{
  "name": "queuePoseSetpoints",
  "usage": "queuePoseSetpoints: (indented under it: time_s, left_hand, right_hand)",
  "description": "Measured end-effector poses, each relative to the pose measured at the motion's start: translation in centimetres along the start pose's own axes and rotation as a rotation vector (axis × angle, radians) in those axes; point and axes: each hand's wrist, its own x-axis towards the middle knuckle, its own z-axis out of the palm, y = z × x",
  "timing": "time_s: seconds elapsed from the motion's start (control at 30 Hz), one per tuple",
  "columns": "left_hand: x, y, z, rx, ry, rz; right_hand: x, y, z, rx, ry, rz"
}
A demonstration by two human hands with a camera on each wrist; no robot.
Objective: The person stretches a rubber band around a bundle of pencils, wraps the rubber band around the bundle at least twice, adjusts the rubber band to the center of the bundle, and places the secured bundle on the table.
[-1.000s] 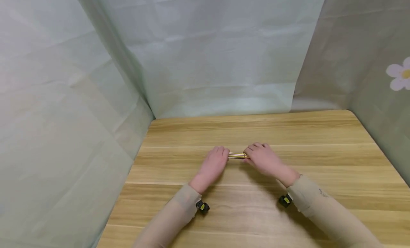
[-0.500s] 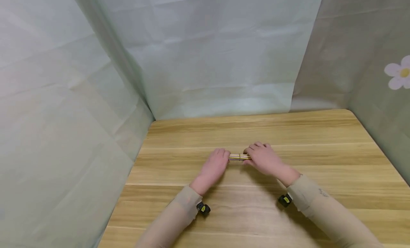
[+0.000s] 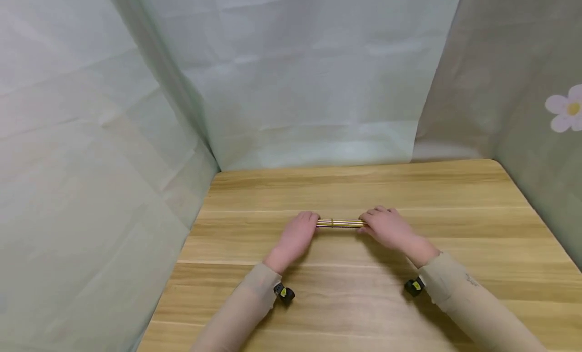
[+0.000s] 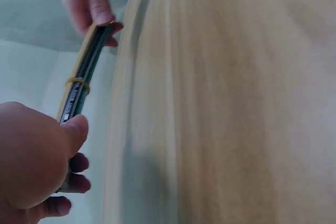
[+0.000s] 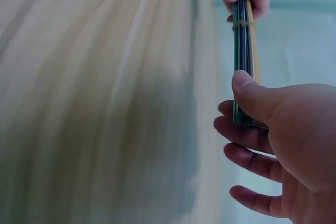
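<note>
Both hands hold a bundle of pencils (image 3: 347,223) level above the table, one hand at each end. A thin yellowish rubber band (image 3: 332,223) goes round the bundle, nearer the left hand in the head view. My left hand (image 3: 297,235) grips the left end, with its thumb along the pencils (image 4: 94,51) in the left wrist view. The right end is pinched between thumb and fingers of my right hand (image 3: 388,230); its lower fingers are spread loosely in the right wrist view. Yellow, green and dark pencils (image 5: 243,51) show there. Both pencil ends are largely hidden by the hands.
A wood-grain table (image 3: 345,301) lies beneath the hands. Pale cloth sheets (image 3: 309,89) hang behind it and at both sides, the right one with a printed flower (image 3: 568,108). Small black wrist cameras (image 3: 284,293) sit below the sleeves.
My right hand has moved to the right and my left slightly left, so more of the bundle shows between them. The band, partly by the right fingers earlier, now lies nearer the left hand.
</note>
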Motion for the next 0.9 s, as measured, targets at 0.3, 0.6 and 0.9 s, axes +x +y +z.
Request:
queuePoseSetpoints:
  time_s: [0.3, 0.6, 0.9]
  left_hand:
    - [1.2, -1.1, 0.6, -0.204, 0.027, -0.060]
    - [3.8, -1.5, 2.2, -0.237, 0.112, -0.165]
    - [4.6, -1.7, 2.8, -0.153, 0.081, -0.180]
  right_hand:
    - [0.3, 2.7, 1.5, 0.199, 0.063, 0.018]
    - [1.9, 4.6, 2.4, 0.360, 0.083, 0.103]
    - [2.1, 5.3, 3.1, 0.315, 0.101, 0.138]
